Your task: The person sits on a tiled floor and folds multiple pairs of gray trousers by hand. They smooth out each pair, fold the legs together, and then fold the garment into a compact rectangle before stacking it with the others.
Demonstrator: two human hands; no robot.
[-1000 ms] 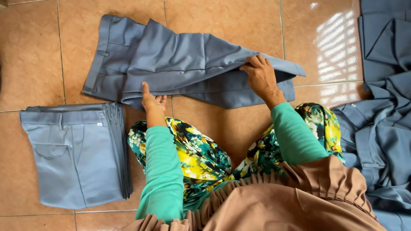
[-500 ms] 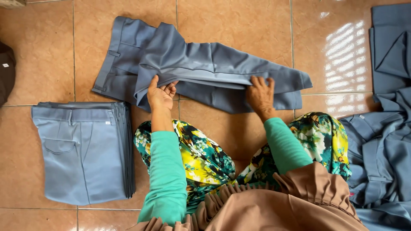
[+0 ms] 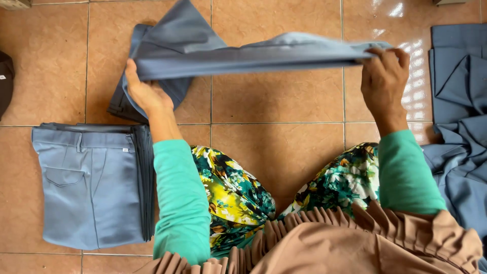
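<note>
A pair of grey-blue trousers point(image 3: 243, 53) is lifted off the tiled floor and stretched flat between both hands. My left hand point(image 3: 144, 94) grips its left end near the waistband, which droops to the floor. My right hand point(image 3: 384, 81) pinches the right end of the folded legs. Both arms wear green sleeves, and my knees in floral cloth show below.
A neat stack of folded grey-blue trousers point(image 3: 91, 185) lies on the floor at the left. A loose heap of unfolded grey-blue garments point(image 3: 459, 116) lies at the right edge. A dark object point(image 3: 5, 81) sits at the far left edge. Tan floor tiles point(image 3: 276, 101) fill the middle.
The trousers lay on the floor under both hands. Now both hands have spread apart and raised them, pulled taut in the air.
</note>
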